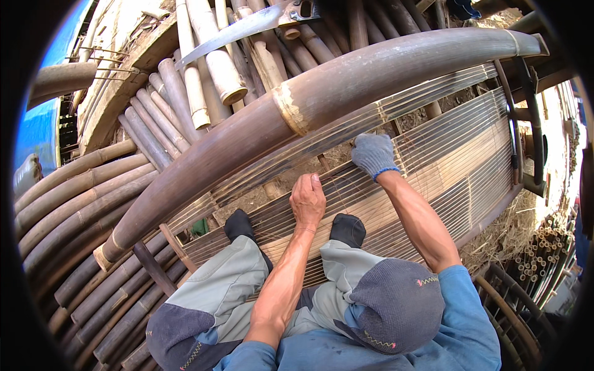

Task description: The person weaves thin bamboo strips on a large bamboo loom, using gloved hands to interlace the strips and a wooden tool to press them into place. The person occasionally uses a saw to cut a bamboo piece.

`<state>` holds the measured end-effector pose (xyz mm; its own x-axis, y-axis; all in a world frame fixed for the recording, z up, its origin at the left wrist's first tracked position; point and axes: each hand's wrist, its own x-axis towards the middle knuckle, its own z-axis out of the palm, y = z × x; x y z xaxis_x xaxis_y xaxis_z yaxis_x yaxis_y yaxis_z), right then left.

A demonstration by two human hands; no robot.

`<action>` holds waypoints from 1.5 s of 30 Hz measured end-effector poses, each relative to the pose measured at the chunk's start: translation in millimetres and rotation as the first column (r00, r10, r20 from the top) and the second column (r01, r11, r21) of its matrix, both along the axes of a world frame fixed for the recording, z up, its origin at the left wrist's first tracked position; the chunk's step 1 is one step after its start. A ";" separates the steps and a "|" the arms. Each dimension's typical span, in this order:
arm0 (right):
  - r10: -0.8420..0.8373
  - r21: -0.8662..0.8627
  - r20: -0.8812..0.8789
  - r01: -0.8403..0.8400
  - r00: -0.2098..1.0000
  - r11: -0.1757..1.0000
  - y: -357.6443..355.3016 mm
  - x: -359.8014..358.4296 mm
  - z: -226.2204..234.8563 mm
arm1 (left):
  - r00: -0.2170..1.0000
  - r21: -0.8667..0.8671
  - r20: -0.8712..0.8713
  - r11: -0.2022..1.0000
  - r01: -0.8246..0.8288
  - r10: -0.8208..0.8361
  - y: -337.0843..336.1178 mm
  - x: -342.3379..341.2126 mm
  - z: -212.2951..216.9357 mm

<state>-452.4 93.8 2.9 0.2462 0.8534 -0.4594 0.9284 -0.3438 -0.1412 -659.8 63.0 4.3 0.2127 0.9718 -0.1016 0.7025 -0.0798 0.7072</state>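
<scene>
A slatted bamboo panel (455,164) lies under me, with thin strips running lengthwise and darker and paler bands. My bare left hand (307,201) is closed at the panel's far edge, thumb pressed against the curled fingers; whatever it pinches is too small to make out. Fine reddish thread seems to cross the slats just right of it. Farther right, my right hand (374,154), in a grey knitted glove with a blue cuff, is closed near the same edge, its fingertips hidden. Beyond both hands, a thick brown bamboo pole (371,71) spans the frame diagonally.
Bamboo poles (80,213) are stacked at the left, with more cut lengths (216,74) at the back. A handsaw (247,28) rests on those. Dark bamboo framing (535,123) stands at the right end. My black-socked feet (348,230) are at the panel.
</scene>
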 end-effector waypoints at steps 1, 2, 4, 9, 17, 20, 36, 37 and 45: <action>-0.012 -0.086 -0.037 0.009 0.999 0.996 4.7 -3.0 0.8 | 0.999 -0.024 -0.034 1.000 0.005 -0.006 3.5 2.0 1.8; -0.005 -0.126 -0.094 -0.007 0.996 0.992 7.8 -4.6 1.2 | 0.995 -0.073 -0.094 0.997 0.031 -0.038 9.3 4.7 2.0; 0.006 -0.199 -0.220 -0.051 0.976 0.979 12.6 -11.8 -1.8 | 0.978 -0.230 -0.193 0.973 0.037 -0.083 24.9 11.1 9.0; 0.121 -0.337 -0.447 -0.293 0.886 0.895 28.8 -27.2 -17.3 | 0.931 -0.466 -0.310 0.884 0.030 -0.195 49.8 18.9 -1.7; 0.132 -0.275 -0.714 -0.448 0.688 0.850 45.7 -12.1 -40.3 | 0.912 -0.718 -0.311 0.695 -0.040 -0.269 70.4 13.4 -47.9; 0.147 -0.302 -0.648 -0.429 0.748 0.851 32.3 -0.7 -45.2 | 0.936 -0.621 -0.321 0.778 -0.092 -0.146 53.8 35.6 -29.3; -0.633 0.411 0.452 0.483 0.628 0.773 -211.2 77.3 5.8 | 0.989 -0.280 -0.139 0.957 -0.081 0.043 25.9 21.5 9.9; -0.613 0.501 0.365 0.407 0.701 0.764 -200.1 69.9 20.0 | 0.986 -0.217 -0.160 0.972 -0.086 0.051 24.7 17.3 8.6; -0.094 0.514 -0.468 0.357 0.879 0.780 -104.0 -40.9 28.5 | 0.947 -0.776 0.233 0.629 0.044 0.221 50.3 1.5 11.0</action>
